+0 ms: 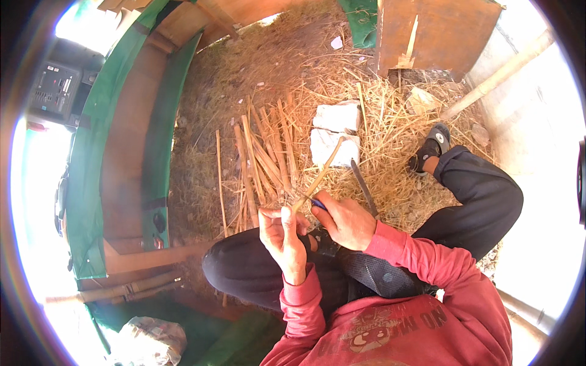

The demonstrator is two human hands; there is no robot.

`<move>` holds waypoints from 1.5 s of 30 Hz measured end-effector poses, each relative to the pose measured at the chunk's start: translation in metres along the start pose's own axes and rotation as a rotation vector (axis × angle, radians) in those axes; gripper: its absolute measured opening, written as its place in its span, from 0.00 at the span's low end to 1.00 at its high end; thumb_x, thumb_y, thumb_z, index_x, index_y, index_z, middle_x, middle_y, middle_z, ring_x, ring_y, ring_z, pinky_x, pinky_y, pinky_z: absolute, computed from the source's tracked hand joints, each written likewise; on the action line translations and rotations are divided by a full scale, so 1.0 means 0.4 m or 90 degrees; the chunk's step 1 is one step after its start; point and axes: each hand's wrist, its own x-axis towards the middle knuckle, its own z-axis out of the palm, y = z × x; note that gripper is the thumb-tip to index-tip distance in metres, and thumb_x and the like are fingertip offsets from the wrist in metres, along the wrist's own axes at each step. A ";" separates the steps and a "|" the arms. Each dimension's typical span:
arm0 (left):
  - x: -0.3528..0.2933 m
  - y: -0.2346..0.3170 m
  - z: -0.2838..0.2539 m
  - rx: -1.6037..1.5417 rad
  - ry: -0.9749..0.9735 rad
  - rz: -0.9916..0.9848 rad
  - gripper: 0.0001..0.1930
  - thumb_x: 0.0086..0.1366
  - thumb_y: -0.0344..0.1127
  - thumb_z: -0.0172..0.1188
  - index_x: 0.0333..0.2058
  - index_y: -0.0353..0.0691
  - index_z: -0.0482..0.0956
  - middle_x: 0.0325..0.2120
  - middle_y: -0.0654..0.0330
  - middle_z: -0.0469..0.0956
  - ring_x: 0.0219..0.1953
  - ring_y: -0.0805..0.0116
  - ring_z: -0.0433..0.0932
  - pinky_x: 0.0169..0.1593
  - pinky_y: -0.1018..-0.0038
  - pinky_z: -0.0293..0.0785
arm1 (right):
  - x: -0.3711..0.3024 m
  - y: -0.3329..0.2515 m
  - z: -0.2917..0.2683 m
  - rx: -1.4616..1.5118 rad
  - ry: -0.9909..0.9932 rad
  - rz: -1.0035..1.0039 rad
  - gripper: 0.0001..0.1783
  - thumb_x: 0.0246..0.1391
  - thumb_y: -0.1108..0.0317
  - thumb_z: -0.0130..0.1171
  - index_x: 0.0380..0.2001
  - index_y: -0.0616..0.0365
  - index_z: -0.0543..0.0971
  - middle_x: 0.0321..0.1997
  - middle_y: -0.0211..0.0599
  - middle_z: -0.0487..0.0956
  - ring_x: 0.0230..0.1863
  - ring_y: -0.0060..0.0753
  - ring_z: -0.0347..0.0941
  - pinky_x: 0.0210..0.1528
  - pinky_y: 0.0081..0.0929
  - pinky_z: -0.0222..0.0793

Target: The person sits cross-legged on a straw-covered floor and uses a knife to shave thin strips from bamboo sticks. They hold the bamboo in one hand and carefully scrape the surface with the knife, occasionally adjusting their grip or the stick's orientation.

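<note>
My left hand (282, 239) is closed round the lower end of a thin bamboo strip (321, 175), which slants up and away to the right over a pale block. My right hand (347, 223) grips a small knife by its blue handle (318, 204). The knife's thin blade seems to meet the strip just above my left fingers, though it is hard to make out. Beyond my right hand lies a long dark blade (364, 188), its near end hidden by the hand. Two whitish blocks (336, 118) sit one behind the other on the straw.
Several split bamboo pieces (268, 149) lie left of the blocks. Loose straw (390, 122) and shavings cover the ground. A wooden board (436, 36) stands at the far right, beside a leaning pole (500, 73). Green-edged panelling (116, 146) runs along the left; a plastic bag (152, 340) is lower left.
</note>
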 end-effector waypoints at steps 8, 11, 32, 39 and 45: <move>0.002 -0.002 0.005 0.077 0.029 0.002 0.13 0.73 0.41 0.54 0.32 0.44 0.61 0.12 0.61 0.71 0.14 0.78 0.66 0.21 0.83 0.59 | 0.000 -0.001 0.032 -0.078 0.059 -0.038 0.08 0.61 0.67 0.54 0.39 0.57 0.69 0.16 0.51 0.74 0.20 0.59 0.74 0.22 0.51 0.68; 0.004 0.001 0.005 0.069 0.023 0.004 0.14 0.73 0.41 0.54 0.32 0.44 0.61 0.12 0.61 0.71 0.14 0.79 0.66 0.21 0.82 0.59 | -0.004 0.005 0.033 -0.075 0.055 -0.042 0.09 0.61 0.66 0.54 0.40 0.58 0.69 0.15 0.51 0.74 0.20 0.59 0.74 0.22 0.51 0.68; -0.005 -0.004 0.016 0.086 0.018 -0.016 0.13 0.74 0.42 0.53 0.33 0.44 0.61 0.12 0.61 0.72 0.13 0.78 0.66 0.20 0.83 0.59 | 0.047 0.144 0.031 -0.171 0.069 0.090 0.10 0.62 0.63 0.54 0.41 0.55 0.70 0.16 0.53 0.74 0.19 0.62 0.73 0.22 0.53 0.68; 0.011 -0.005 0.015 0.042 0.027 -0.017 0.12 0.73 0.38 0.54 0.34 0.43 0.61 0.14 0.59 0.72 0.14 0.78 0.66 0.18 0.82 0.58 | 0.067 0.138 0.031 -0.186 0.037 0.025 0.11 0.61 0.62 0.55 0.41 0.55 0.71 0.17 0.52 0.75 0.22 0.59 0.75 0.24 0.53 0.70; 0.007 -0.002 0.005 0.039 0.032 -0.021 0.12 0.72 0.38 0.55 0.34 0.43 0.61 0.14 0.60 0.72 0.13 0.79 0.65 0.18 0.83 0.58 | 0.042 0.086 0.033 -0.138 0.046 -0.047 0.11 0.61 0.62 0.55 0.41 0.56 0.70 0.19 0.54 0.76 0.22 0.62 0.75 0.24 0.52 0.70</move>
